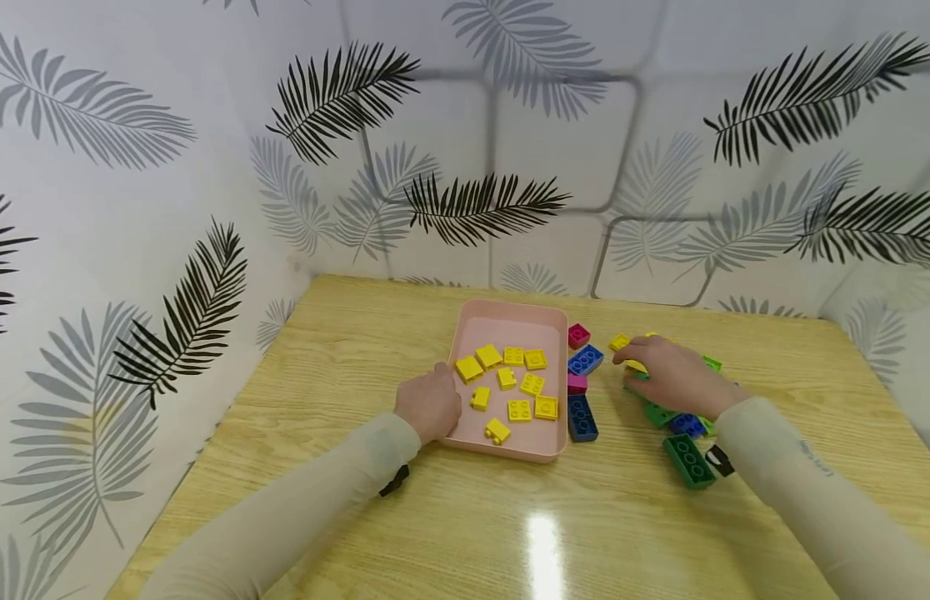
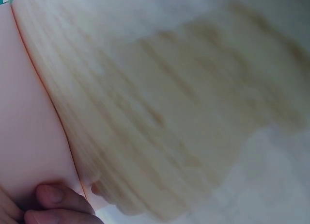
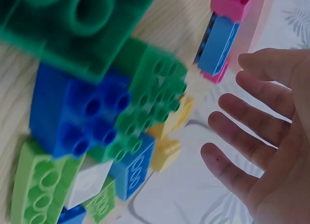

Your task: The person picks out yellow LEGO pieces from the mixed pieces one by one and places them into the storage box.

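My left hand (image 1: 430,402) grips the left edge of a shallow pink tray (image 1: 502,455); the left wrist view shows curled fingers (image 2: 55,195) against the tray wall. Inside lie several yellow toy bricks (image 1: 468,368), spread apart. Over on the right, my right hand (image 1: 678,375) hovers above a pile of mixed bricks with nothing in it. Its fingers (image 3: 244,139) are spread in the right wrist view. A yellow brick (image 1: 619,342) lies just beyond the fingertips. Green bricks (image 3: 160,83) and a blue brick (image 3: 72,107) lie beneath, partly hidden by the hand in the head view.
Along the tray's right side stand blue bricks (image 1: 582,418) and pink bricks (image 1: 578,336). A dark green brick (image 1: 688,461) sits at the pile's near end. The wooden table (image 1: 465,525) meets a leaf-patterned backdrop (image 1: 487,150) at the back and left.
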Demonstrator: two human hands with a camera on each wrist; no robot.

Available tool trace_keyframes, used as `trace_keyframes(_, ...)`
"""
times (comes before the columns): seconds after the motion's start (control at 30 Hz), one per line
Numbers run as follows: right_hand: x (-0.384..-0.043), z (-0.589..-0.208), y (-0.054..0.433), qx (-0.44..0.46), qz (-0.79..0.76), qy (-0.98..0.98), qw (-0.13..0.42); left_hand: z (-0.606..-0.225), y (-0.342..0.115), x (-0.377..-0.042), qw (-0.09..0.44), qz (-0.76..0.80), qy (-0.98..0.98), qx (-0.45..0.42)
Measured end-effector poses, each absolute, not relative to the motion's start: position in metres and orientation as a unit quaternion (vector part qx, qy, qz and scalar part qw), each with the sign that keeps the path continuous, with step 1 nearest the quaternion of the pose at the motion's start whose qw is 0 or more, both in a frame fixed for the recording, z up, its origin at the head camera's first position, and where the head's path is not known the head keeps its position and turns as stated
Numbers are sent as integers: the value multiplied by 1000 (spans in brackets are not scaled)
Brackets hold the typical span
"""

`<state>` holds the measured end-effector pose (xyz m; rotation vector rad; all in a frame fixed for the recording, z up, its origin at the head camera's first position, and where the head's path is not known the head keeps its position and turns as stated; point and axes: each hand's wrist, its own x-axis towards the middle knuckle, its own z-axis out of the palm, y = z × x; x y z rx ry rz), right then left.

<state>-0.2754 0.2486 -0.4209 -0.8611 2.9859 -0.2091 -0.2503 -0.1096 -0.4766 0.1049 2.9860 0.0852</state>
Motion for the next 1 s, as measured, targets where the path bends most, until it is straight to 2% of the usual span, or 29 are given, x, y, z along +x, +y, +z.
trace_keyframes(0.4,-286,-423,268,-258,-62,964,23,-475,-109,-249,70,28,996,41)
trace_keyframes(1.0,-305,-440,261,-235,-41,970,46,-472,-109,-247,72,36,996,37)
